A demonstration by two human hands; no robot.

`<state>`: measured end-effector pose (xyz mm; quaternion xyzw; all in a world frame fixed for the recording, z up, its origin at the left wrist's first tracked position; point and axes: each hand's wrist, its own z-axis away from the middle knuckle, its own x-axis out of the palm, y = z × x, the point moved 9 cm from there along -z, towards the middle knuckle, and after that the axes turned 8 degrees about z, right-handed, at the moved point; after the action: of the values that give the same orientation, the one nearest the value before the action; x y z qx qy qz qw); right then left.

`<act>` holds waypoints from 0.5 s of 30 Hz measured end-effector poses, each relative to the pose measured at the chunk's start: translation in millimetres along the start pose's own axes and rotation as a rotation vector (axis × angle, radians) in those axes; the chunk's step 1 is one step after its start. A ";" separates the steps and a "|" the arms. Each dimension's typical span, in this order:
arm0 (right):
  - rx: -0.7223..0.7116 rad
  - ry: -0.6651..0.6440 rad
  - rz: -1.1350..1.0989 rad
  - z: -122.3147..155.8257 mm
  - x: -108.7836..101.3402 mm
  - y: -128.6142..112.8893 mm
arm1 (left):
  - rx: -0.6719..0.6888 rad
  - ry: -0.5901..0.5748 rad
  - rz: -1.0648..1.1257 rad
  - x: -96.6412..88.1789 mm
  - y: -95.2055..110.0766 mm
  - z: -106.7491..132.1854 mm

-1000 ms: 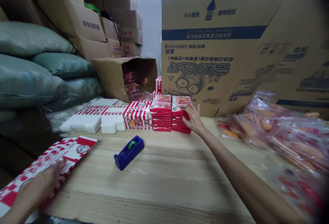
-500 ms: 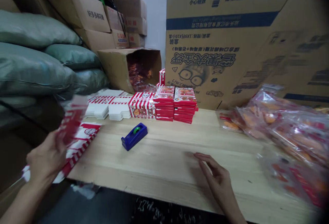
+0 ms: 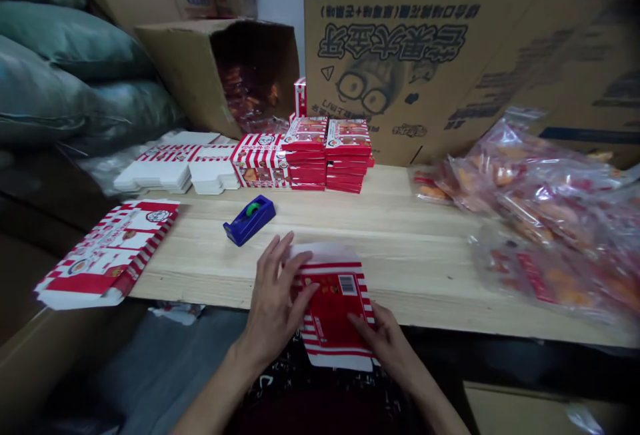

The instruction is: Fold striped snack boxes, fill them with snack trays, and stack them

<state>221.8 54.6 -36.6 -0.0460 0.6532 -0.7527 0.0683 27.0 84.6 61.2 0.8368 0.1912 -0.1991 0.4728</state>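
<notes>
1. Both hands are on one flat red-and-white carton blank (image 3: pixel 333 305), just right of the blue tape dispenser (image 3: pixel 249 220) and closer to the person, hanging over the front edge of the wooden table (image 3: pixel 410 222).
2. Left hand (image 3: pixel 273 305) is clamped on the blank's left side, right hand (image 3: pixel 385 345) on its lower right corner, so the hands are apart. Hard to say how far the fingers wrap underneath from this angle tbh.
3. Left of the dispenser there's another flat printed blank (image 3: pixel 107 255).
4. Behind the dispenser: white folded blanks (image 3: pixel 175 170) and stacks of red boxes (image 3: pixel 325 155).
5. Well right of it, a heap of clear bags of orange snacks (image 3: pixel 545 222).
</notes>
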 end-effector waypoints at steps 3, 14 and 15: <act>0.031 0.002 -0.021 8.2 -3.2 11.2 | 0.032 -0.163 -0.048 9.1 3.7 -16.2; 0.391 0.194 -0.512 34.5 -7.0 52.7 | -0.413 -0.145 0.279 47.2 -27.7 47.2; 0.385 0.224 -0.526 35.7 -5.5 53.3 | -0.500 -0.216 0.351 57.9 -30.8 58.0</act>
<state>235.1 13.3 -84.2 -0.1163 0.4682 -0.8544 -0.1928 51.5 56.7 -18.0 0.6888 0.0356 -0.1490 0.7086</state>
